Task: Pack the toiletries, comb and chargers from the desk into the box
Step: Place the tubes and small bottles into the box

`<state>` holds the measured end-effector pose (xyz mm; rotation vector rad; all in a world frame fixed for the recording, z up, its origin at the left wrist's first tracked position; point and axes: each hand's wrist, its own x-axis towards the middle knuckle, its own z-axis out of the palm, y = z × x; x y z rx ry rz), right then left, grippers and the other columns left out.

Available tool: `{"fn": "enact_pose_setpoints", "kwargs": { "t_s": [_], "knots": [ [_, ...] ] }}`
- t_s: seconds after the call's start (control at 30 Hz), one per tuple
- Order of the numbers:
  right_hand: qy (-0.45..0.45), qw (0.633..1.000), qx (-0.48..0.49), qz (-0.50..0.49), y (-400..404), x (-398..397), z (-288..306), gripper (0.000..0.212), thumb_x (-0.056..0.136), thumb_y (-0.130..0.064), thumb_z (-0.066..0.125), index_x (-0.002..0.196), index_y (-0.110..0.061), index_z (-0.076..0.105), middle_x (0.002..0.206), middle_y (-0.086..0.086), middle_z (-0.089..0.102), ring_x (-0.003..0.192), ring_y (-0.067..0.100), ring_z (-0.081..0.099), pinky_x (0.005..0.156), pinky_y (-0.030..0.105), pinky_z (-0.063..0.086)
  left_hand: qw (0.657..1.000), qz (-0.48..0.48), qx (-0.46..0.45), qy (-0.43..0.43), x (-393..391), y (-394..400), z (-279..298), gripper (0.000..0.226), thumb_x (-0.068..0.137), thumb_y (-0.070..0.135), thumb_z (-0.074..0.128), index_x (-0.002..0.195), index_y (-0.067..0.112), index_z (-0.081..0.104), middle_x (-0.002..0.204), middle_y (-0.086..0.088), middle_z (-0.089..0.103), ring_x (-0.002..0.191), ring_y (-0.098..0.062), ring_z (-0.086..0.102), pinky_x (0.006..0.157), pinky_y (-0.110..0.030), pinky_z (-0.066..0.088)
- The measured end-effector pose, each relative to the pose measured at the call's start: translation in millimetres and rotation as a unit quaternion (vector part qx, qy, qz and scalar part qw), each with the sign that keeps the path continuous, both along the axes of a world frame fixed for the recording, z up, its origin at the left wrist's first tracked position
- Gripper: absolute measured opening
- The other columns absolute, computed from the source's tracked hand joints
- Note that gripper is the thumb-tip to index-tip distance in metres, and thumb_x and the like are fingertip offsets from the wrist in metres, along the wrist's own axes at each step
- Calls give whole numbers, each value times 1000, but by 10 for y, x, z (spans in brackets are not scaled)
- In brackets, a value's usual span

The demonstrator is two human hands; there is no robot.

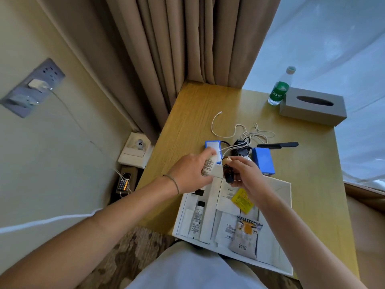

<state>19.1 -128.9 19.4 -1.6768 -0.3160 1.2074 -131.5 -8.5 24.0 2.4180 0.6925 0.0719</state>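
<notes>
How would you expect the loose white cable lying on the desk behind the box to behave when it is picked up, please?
The white cable lies in loose loops, so it is probably floppy and will dangle rather than hold shape. It runs among the dark cords by the blue block, so it may snag or drag them. It looks thin, so likely light.

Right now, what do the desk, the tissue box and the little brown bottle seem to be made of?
Desk: wood or wood-look laminate, straight grain, light sheen. Tissue box: matte grey, maybe leatherette or plastic. Brown bottle in the right hand: dark amber, glossy, glass or plastic.
</notes>
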Motion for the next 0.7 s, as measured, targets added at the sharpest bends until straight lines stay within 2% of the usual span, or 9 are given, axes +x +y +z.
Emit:
{"fn": "enact_pose_setpoints", "kwargs": {
  "t_s": [0.17,0.27,0.3,0.43,0.5,0.57,0.63,0.7],
  "knots": [
    [1,1000,-23,11,-250,-1,-200,11,95,-27,63,100,-25,72,93,8,74,67,17,69,57,28,54,997,-21,35,71,19,-285,-207,41,80,28,67,111,28,40,76,-2,64,61,-21,60,48,-32,48],
    [-1,999,-29,22,-380,-23,-325,10,96,-27,62,98,-25,72,97,10,73,77,24,67,75,41,55,986,-34,49,153,34,-417,-345,41,78,20,68,109,24,42,83,-5,64,72,-25,61,58,-37,53],
    [0,999,-30,22,-410,-31,-357,9,96,-27,62,97,-25,72,96,10,72,78,25,66,76,42,55,982,-38,47,179,33,-462,-393,43,78,17,68,112,22,43,87,-5,64,76,-26,61,61,-38,54],
    [0,999,-43,28,-492,-74,-466,12,97,-24,61,103,-22,71,92,11,70,68,20,66,60,31,51,965,-45,48,254,8,-623,-560,40,80,10,66,112,15,43,82,-5,53,76,-29,59,57,-36,46],
    [5,998,-50,31,-510,-111,-525,15,96,-22,62,108,-16,69,81,6,67,52,10,62,52,27,49,957,-44,49,281,-18,-671,-635,39,81,7,64,114,12,43,81,-5,50,75,-28,56,56,-35,43],
    [9,998,-58,33,-520,-136,-568,16,96,-21,62,109,-14,69,76,4,64,43,4,58,51,26,50,952,-46,49,298,-36,-689,-693,38,85,8,62,118,10,44,83,-6,50,76,-27,55,58,-36,46],
    [11,997,-62,34,-529,-146,-598,17,96,-20,62,111,-12,67,77,5,65,43,6,58,51,27,51,948,-47,49,310,-48,-686,-721,33,90,10,58,121,9,48,89,-6,52,79,-26,55,61,-35,45],
    [15,998,-60,26,-539,-142,-625,17,96,-19,62,112,-12,66,81,7,67,47,9,60,55,29,54,941,-53,62,329,-51,-688,-722,29,94,11,55,123,8,54,103,-10,60,88,-29,60,66,-35,45]
  ]
}}
